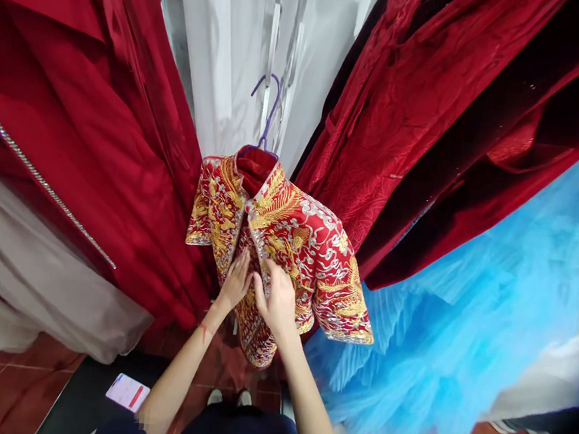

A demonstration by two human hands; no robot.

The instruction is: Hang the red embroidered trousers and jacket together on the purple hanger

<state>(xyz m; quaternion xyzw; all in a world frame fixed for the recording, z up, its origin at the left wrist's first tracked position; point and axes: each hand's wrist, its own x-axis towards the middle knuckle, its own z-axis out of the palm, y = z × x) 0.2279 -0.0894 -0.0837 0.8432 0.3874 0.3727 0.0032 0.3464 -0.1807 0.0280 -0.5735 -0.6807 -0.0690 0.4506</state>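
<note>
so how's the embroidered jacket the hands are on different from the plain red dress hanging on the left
The embroidered jacket is covered in gold and silver patterning; the plain red dress is smooth cloth with only a thin sparkly trim line. The jacket looks short, its hem ending just below the hands, while the dress runs far longer and fills the left side. Both the left hand and the right hand touch the jacket's front; neither touches the dress. Both garments are red and hanging.

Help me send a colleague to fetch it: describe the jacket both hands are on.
Between the plain red gowns hangs a short red jacket on a purple hanger, left hand and right hand at its front. Only it bears gold and silver embroidery.
</note>
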